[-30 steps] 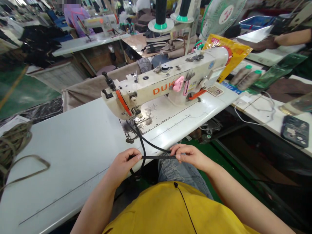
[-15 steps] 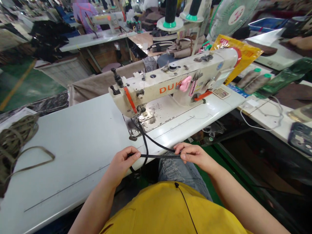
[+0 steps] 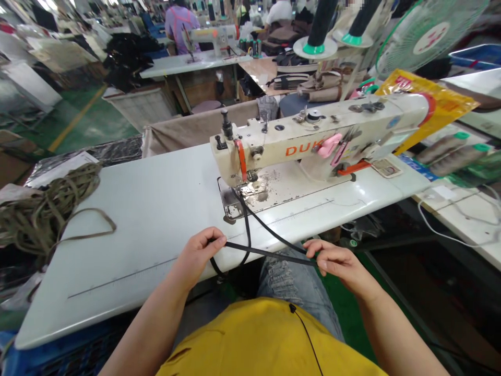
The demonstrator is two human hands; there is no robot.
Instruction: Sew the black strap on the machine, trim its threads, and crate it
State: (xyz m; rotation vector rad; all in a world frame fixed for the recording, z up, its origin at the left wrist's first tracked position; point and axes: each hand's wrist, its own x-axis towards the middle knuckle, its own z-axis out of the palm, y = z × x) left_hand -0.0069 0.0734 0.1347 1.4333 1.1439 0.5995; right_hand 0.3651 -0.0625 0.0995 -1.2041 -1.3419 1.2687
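Observation:
A narrow black strap (image 3: pixel 270 254) stretches between my two hands above the table's front edge. My left hand (image 3: pixel 201 253) pinches it between thumb and fingers, and a loop of it hangs below that hand over the edge. On the other side, my right hand (image 3: pixel 336 263) is closed on the strap near my knee. From both hands, lengths of the strap run up to the needle area of the white sewing machine (image 3: pixel 274 149), where they meet beside the presser foot. How they lie under the foot is too small to tell.
A heap of olive-brown webbing (image 3: pixel 50 203) lies on the left of the white table (image 3: pixel 156 198). Pink-handled snips (image 3: pixel 331 146) rest against the machine's body. A yellow bag (image 3: pixel 434 109), grey thread cones (image 3: pixel 450 151) and a fan (image 3: pixel 430 39) stand at the right.
My hands have moved farther apart, the right one outward and slightly lower, and the strap between them now slants down to the right. The camera view has turned left.

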